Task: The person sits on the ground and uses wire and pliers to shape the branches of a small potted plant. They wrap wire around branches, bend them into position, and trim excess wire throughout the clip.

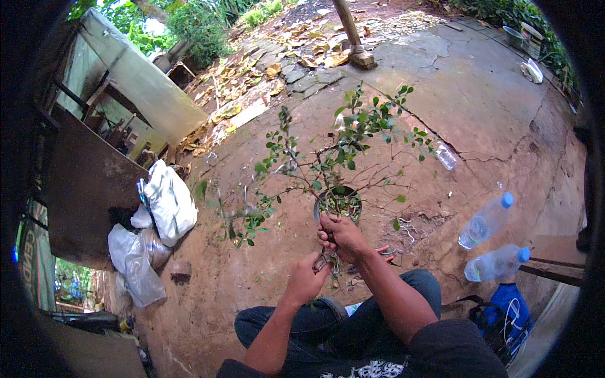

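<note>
A small leafy tree (326,165) with spreading, partly wired branches grows in a dark round pot (316,208) before my crossed legs. My right hand (346,237) is closed just at the near side of the pot, its fingers pinched around a thin silvery wire (335,265). Lower and to the left, my left hand (305,279) grips the looped silvery metal between thumb and fingers. Whether those loops are all wire or partly a tool's handles is hard to tell. Red-handled pliers (384,254) lie on the ground beside my right forearm, partly hidden.
Loose wire scraps (410,230) lie right of the pot. Two blue-capped plastic bottles (487,221) stand or lie further right, near a blue bag (510,312). A clear bottle (445,156) lies beyond. White sacks (170,198) rest at left; a wooden post (349,28) stands ahead.
</note>
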Demonstrator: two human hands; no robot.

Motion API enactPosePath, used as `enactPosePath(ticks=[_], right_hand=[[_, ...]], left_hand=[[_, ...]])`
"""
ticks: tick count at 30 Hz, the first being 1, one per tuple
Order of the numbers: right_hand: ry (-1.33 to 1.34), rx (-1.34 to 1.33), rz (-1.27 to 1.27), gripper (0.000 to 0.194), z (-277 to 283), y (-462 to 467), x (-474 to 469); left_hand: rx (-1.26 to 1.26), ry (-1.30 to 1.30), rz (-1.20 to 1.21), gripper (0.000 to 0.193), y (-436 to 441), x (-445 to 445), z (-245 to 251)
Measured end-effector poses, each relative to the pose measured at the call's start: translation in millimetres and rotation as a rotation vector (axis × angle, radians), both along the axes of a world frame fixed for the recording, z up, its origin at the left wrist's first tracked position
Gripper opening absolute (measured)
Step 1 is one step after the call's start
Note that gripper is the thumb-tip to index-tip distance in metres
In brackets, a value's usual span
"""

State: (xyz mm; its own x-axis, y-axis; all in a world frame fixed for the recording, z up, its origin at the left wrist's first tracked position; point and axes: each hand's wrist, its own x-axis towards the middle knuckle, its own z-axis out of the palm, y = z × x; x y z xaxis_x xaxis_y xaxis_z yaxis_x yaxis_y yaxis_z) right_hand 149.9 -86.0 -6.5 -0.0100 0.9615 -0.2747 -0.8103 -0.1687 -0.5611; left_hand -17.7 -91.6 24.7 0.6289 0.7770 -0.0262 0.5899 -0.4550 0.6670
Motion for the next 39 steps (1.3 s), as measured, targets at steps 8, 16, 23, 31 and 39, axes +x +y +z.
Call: enactPosePath(ticks=[8, 16, 23, 31, 39], right_hand=[[0.030, 0.047, -0.015, 0.030, 0, 1, 4], [0.041, 0.085, -0.026, 0.031, 0, 0, 1], [0.064, 0.022, -0.056, 0.030, -1, -1, -7], [0.181, 0.060, -0.048, 0.031, -5, 1, -1], [0.116, 0.078, -0.012, 0.034, 5, -2, 9]], left_hand=[[0.390, 0.296, -0.015, 0.015, 10, 0, 3], [-1.222, -0.424, 0.447, 0.039, 12, -9, -6], [-1.283, -1.002, 0.583, 0.026, -8, -5, -28], [-0.369, -0.882, 0.483, 0.009, -21, 11, -33], [0.001, -0.499, 0.263, 0.014, -13, -6, -33]])
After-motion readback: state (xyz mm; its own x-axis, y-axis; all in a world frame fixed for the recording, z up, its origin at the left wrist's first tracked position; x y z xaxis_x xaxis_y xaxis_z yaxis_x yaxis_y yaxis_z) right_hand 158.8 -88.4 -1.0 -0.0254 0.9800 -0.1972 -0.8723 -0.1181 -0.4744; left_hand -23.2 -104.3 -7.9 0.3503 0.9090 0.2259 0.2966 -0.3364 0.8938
